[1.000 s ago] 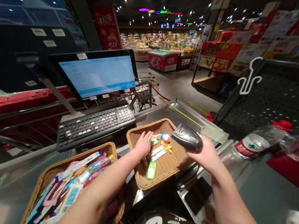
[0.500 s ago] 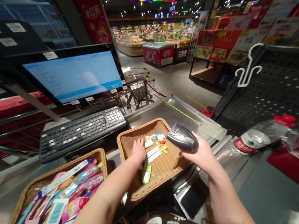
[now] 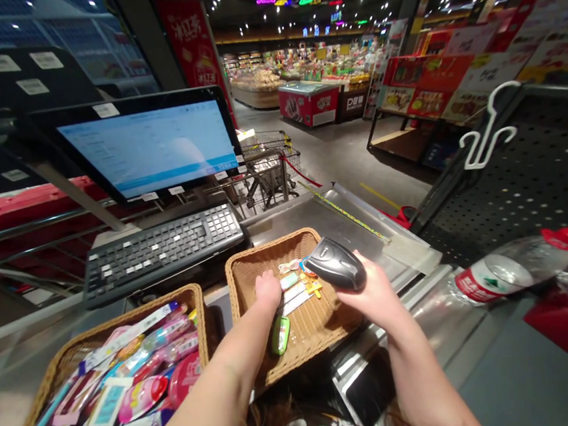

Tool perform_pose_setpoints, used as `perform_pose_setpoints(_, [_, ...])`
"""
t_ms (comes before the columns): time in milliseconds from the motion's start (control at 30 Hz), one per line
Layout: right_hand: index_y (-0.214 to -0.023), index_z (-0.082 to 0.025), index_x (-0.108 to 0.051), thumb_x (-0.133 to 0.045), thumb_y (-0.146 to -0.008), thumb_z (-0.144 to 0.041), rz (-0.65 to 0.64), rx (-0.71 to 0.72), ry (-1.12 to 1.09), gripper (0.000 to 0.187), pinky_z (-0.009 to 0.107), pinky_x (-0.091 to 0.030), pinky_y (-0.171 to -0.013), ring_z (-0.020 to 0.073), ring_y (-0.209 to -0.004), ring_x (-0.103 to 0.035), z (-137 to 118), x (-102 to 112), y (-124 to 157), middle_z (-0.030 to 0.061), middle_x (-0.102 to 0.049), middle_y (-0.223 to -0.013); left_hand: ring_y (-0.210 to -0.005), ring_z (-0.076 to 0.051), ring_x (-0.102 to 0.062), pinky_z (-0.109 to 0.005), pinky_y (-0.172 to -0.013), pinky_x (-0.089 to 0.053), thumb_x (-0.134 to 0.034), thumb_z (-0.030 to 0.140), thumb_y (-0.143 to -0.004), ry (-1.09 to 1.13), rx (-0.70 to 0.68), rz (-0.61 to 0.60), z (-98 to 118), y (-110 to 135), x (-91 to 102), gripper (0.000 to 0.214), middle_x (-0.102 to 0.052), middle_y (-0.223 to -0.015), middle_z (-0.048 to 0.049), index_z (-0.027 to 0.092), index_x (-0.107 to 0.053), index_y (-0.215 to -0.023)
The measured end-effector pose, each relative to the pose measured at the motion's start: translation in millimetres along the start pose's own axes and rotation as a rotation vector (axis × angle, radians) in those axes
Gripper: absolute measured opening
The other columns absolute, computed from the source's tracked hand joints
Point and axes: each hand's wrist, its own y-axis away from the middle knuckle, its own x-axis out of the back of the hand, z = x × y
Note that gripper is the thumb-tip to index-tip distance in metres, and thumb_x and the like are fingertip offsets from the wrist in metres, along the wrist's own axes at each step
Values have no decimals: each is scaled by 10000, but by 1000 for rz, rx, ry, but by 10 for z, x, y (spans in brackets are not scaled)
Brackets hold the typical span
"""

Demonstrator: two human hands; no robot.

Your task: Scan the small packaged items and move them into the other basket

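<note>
A barcode scanner [image 3: 334, 265] hides the right hand's [image 3: 375, 294] curled fingers; the left hand's [image 3: 268, 291] pressed-together fingers hide wicker basket items [image 3: 296, 289].

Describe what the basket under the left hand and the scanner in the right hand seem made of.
The basket looks like matte tan wicker, maybe plastic rattan: its strands are woven. The scanner looks like glossy dark-grey moulded plastic: its shell shines.
</note>
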Motion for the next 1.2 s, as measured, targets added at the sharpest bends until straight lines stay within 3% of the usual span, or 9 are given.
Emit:
perform_pose_setpoints(167, [-881,-209,-672,-671,-693,-219,15,-36,-6,189,491,-375,-1048,249,-917,-636,17,18,18,53,-699,-947,-1060,-294,-577,-389,-882,-454,-501,100,-827,24,8,50,-17,-8,5,249,-620,-1124,-198,86,-685,-995])
perform_pose_setpoints(300, [-864,-202,-658,-674,-679,-222,32,-53,-17,187,470,-418,-1000,238,-854,-639,12,26,25,44,-684,-893,-1074,-293,-582,-398,-913,-456,-576,109,-744,35,-73,132,6,24,162,294,-623,-1162,-202,83,-679,-1017])
perform_pose_setpoints(400, [-855,-197,-647,-662,-670,-215,28,-81,-52,187,426,-485,-893,233,-840,-631,-16,14,17,53,-673,-895,-1308,-284,-435,-434,-1092,-323,-543,113,-757,34,-222,238,15,107,335,384,-513,-1389,-174,106,-657,-1124])
perform_pose_setpoints(500, [-862,-200,-644,-648,-659,-213,35,-86,-62,204,419,-497,-858,235,-846,-630,-67,-6,9,54,-671,-895,-1426,-261,-282,-486,-1183,-137,-529,138,-773,26,-364,316,-56,224,491,330,-433,-1487,-119,147,-693,-1058])
perform_pose_setpoints(633, [-852,-204,-646,-650,-665,-232,38,-81,-61,190,418,-499,-857,242,-870,-636,-135,-39,26,57,-679,-900,-1422,-286,-297,-590,-1163,-104,-563,179,-765,52,-506,462,-295,409,646,181,-452,-1476,-119,166,-715,-863])
perform_pose_setpoints(733, [-848,-204,-645,-658,-668,-250,41,-77,-40,186,409,-505,-847,242,-874,-640,-177,-76,57,59,-684,-910,-1419,-297,-306,-614,-1150,-115,-614,244,-769,132,-536,561,-518,589,781,143,-426,-1496,-107,188,-706,-863])
perform_pose_setpoints(933, [-815,-199,-634,-646,-654,-241,83,-43,19,168,380,-515,-801,236,-857,-634,-368,-172,65,53,-683,-884,-1430,-311,-282,-610,-1158,-73,-649,349,-788,226,-472,691,-958,1021,1153,273,-361,-1535,-85,247,-697,-1037])
perform_pose_setpoints(1200, [-883,-192,-640,-617,-645,-226,84,16,9,242,374,-504,-797,242,-870,-628,-827,-391,-1,62,-681,-897,-1414,-305,-323,-599,-1160,-73,-621,366,-816,202,-401,925,-1470,1537,1461,261,-393,-1515,-103,244,-697,-1035])
